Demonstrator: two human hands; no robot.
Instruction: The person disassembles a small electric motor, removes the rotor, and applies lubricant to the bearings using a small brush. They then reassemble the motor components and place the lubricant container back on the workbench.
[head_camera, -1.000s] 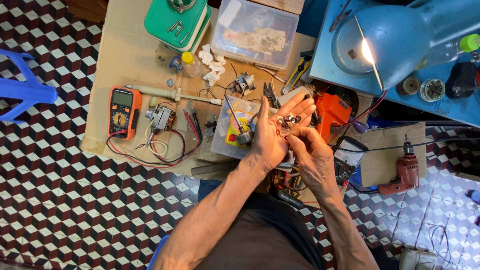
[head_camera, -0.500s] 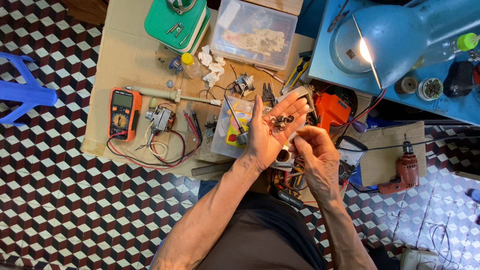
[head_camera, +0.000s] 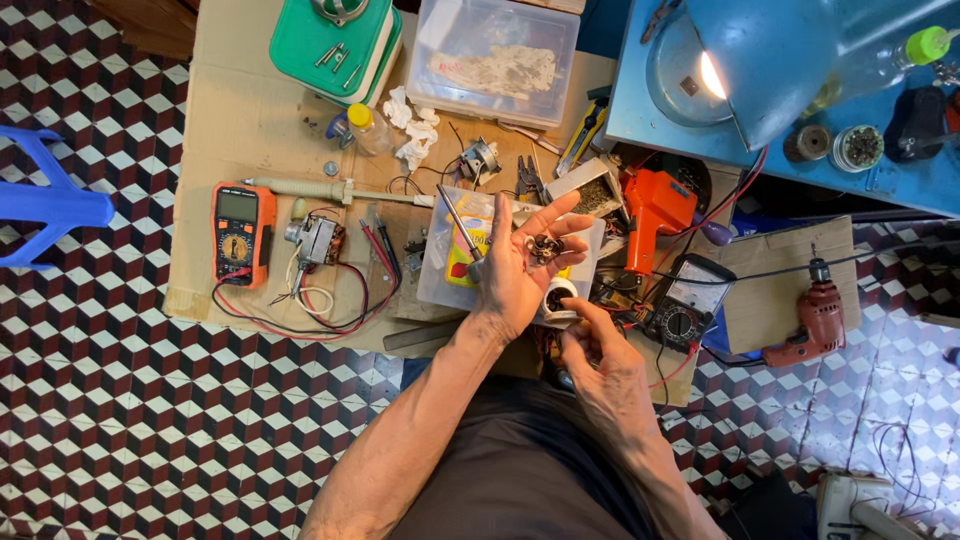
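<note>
two multimeters (head_camera: 241, 232), two clear plastic boxes (head_camera: 497, 60), one drill (head_camera: 812, 312)

Just one view here – a head-worn camera looking almost straight down from the person's own head. The bottom of the frame is closest: their lap and both forearms run up from the lower edge into the middle. The left hand (head_camera: 520, 265) sits near the centre, the right hand (head_camera: 600, 370) just below it, both fairly close to the lens. Beyond them, toward the top, lies the cardboard-covered work surface (head_camera: 250, 120), a step farther off. The checkered tile floor (head_camera: 110, 420) fills the left and lower right – farthest from the camera. Top right, a blue table (head_camera: 900, 185) with a lit lamp (head_camera: 770, 60) gets cut off by the frame edge.
</note>
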